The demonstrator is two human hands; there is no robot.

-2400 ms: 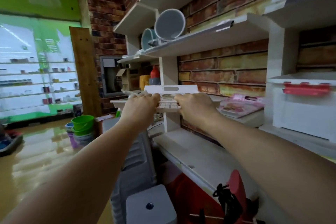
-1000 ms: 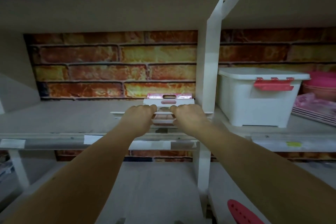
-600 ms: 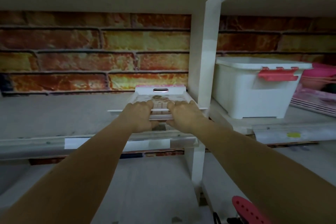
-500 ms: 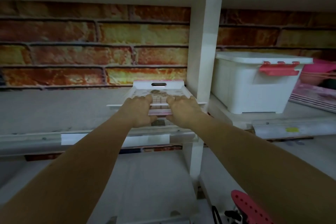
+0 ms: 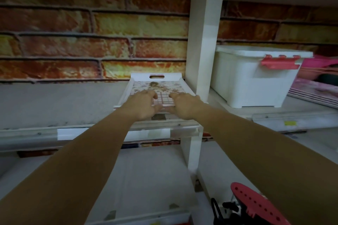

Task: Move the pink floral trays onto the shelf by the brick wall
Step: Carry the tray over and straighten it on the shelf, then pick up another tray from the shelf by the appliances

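Observation:
The pink floral tray [image 5: 164, 86], white-rimmed with a handle slot at its far end, lies flat on the grey shelf [image 5: 64, 102] against the brick wall [image 5: 91, 42], close beside the white upright post [image 5: 206, 51]. My left hand [image 5: 142, 105] and my right hand [image 5: 184, 105] lie side by side over the tray's near edge. Their fingers are stretched out on its pink checked part and the thumbs sit at the near rim. The hands hide most of the near rim.
A white lidded box with red latches [image 5: 252, 78] stands in the bay to the right, with more pink trays [image 5: 314, 91] and a pink basin [image 5: 325, 62] past it. A lower shelf [image 5: 146, 179] and a red perforated object [image 5: 259, 204] lie below.
I have carried the tray to the shelf and lowered it until it lies flat by the wall. My fingers have flattened out over its near edge.

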